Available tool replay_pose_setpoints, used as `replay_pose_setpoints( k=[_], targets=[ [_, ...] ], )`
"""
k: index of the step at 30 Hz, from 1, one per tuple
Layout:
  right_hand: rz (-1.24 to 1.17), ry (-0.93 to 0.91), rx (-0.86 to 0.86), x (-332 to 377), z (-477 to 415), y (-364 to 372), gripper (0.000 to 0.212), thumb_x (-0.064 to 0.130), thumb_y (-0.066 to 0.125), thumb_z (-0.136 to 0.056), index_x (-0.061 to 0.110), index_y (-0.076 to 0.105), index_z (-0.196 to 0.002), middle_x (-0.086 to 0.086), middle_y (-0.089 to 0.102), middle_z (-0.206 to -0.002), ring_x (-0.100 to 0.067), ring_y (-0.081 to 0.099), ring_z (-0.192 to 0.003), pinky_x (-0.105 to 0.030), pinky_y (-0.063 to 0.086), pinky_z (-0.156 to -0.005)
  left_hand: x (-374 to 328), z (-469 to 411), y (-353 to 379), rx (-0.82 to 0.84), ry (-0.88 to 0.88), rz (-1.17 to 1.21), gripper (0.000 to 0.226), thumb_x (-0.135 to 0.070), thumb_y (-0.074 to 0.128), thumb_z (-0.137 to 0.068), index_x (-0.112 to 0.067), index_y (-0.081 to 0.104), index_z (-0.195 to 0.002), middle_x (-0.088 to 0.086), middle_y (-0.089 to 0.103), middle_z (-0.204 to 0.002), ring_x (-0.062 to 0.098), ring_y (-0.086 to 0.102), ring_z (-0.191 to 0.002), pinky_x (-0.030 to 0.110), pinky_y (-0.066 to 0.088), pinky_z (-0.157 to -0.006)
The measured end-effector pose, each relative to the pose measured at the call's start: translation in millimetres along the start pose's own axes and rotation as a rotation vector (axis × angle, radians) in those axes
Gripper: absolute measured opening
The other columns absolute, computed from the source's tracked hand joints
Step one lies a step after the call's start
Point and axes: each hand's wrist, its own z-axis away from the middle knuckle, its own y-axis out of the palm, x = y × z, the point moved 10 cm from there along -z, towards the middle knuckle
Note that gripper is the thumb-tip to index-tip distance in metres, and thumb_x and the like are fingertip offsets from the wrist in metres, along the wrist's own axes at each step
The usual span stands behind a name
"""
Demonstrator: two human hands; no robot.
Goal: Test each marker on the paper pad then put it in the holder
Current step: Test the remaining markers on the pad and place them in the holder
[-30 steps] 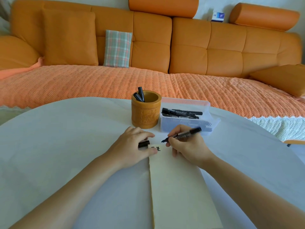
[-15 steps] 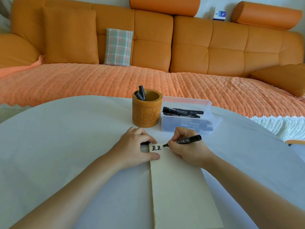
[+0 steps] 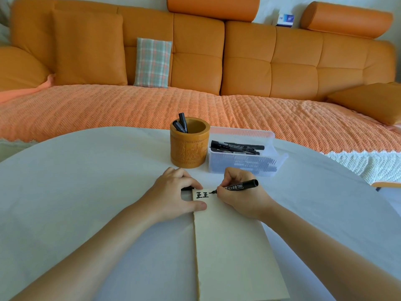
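Orange sofa (image 3: 245, 61) behind white table (image 3: 86, 192) carries woven orange throw (image 3: 108, 109), one plaid cushion (image 3: 153, 63) upright against the backrest, and blue-and-white box (image 3: 285, 19) atop the backrest.

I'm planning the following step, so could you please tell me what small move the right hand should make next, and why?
Probably lift the marker off the paper pad: the right hand has its tip on a short stroke beside two complete marks, so it evidently writes. The left hand pins the pad's corner and seems to hold the cap, ready for recapping.
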Motion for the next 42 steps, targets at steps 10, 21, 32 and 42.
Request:
replay_pose_setpoints(
  k=[10, 21, 32, 42],
  targets=[
    [-0.039, -0.039, 0.051, 3.4, 2.1, 3.0, 0.026, 0.010, 0.070, -0.080, 0.015, 0.051, -0.064, 0.000, 0.055, -0.060, -0.011, 0.044, -0.051, -0.023, 0.036, -0.048, -0.5, -0.7, 1.4, 0.011, -0.008, 0.004, 0.051, -0.066, 0.073, -0.069, -0.041, 0.065, -0.113, -0.022, 0.047, -0.109, 0.000, 0.033, -0.113, 0.029, 0.037, -0.099],
    [-0.043, -0.027, 0.021, 0.1, 0.5, 0.8, 0.024, 0.008, 0.069, -0.082, 0.010, 0.050, -0.067, 0.001, 0.051, -0.060, -0.011, 0.042, -0.052, -0.023, 0.035, -0.048, 0.4, -0.9, 1.5, 0.011, -0.005, 0.010, 0.051, -0.065, 0.074, -0.069, -0.042, 0.065, -0.113, -0.023, 0.047, -0.108, 0.001, 0.034, -0.113, 0.030, 0.038, -0.100],
    [-0.054, -0.068, 0.069, 5.0, 2.4, 5.4, 0.023, 0.006, 0.070, -0.083, 0.011, 0.055, -0.067, 0.008, 0.054, -0.056, -0.006, 0.045, -0.049, -0.019, 0.036, -0.047, 1.5, -0.9, 1.6, 0.025, -0.013, 0.009, 0.064, -0.079, 0.063, -0.058, -0.043, 0.064, -0.111, -0.024, 0.047, -0.107, 0.000, 0.034, -0.112, 0.031, 0.039, -0.099],
    [-0.036, -0.052, 0.089, 5.2, 4.2, 5.8, 0.022, 0.004, 0.068, -0.081, 0.004, 0.049, -0.071, 0.007, 0.048, -0.055, -0.009, 0.041, -0.049, -0.022, 0.034, -0.047, -0.2, -0.7, 0.2, 0.025, -0.003, 0.008, 0.070, -0.083, 0.056, -0.054, -0.043, 0.065, -0.111, -0.024, 0.047, -0.107, 0.000, 0.034, -0.112, 0.031, 0.039, -0.099]
  ],
)
